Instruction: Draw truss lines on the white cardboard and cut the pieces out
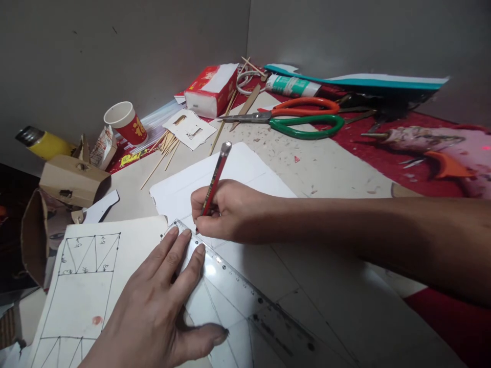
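Note:
My right hand is closed on a red pencil, its tip down at the far end of a clear plastic ruler. The ruler lies slanted across a white sheet of board. My left hand lies flat on the ruler's near end, fingers spread, thumb out to the right. Left of that hand lies a white sheet with a drawn plan of triangles and rectangles.
Orange and green scissors lie at the back, with a red tissue box, a glue tube, wooden sticks and a red paper cup. Cardboard pieces and a yellow can sit left. Red cloth covers the right side.

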Available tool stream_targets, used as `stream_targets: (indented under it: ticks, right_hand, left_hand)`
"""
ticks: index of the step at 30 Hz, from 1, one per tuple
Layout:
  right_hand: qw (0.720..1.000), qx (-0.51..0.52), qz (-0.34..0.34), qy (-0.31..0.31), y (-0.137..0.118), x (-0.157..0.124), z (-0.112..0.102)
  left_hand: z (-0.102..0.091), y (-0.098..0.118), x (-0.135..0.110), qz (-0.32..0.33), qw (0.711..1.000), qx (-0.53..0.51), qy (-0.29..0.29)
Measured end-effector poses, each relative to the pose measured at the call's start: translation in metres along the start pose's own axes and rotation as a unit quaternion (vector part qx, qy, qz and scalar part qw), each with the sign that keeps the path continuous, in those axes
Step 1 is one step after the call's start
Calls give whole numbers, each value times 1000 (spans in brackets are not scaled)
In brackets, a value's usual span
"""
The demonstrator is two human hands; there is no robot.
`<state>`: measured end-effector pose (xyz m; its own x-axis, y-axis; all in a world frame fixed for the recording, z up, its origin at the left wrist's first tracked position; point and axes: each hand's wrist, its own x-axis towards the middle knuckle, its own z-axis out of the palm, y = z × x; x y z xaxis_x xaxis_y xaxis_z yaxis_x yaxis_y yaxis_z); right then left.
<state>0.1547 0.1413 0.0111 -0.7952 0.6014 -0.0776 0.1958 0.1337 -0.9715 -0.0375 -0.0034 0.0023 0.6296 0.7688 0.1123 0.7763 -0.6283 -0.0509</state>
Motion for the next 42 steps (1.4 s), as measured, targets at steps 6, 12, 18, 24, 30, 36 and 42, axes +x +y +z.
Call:
stream_targets:
  ticks: [6,12,18,24,30,36,42]
  right_hand:
    - [1000,-19,6,-12,-2,-1,-1]
    - [999,-41,10,-19,-2,-1,-1]
    - [998,-56,28,-22,-8,-3,-2]
    - [996,-67,46,-25,-12,-4,-3]
    - [994,-88,57,-37,-14,-5,-5]
    - [993,-90,49,-58,-14,-6,-7]
    - [993,-88,50,-61,-12,-6,-7]
  left_hand:
    - [0,0,1,6,1000,13,-4]
    - [0,-1,2,7,1000,14,-7]
    - [-1,0,-1,8,1000,17,-2]
    - [1,-1,0,9,1000,18,5]
    - [1,-2,-1,9,1000,24,8]
    - [0,-2,-1,4,1000,21,4]
    - [0,-1,0,6,1000,19,6]
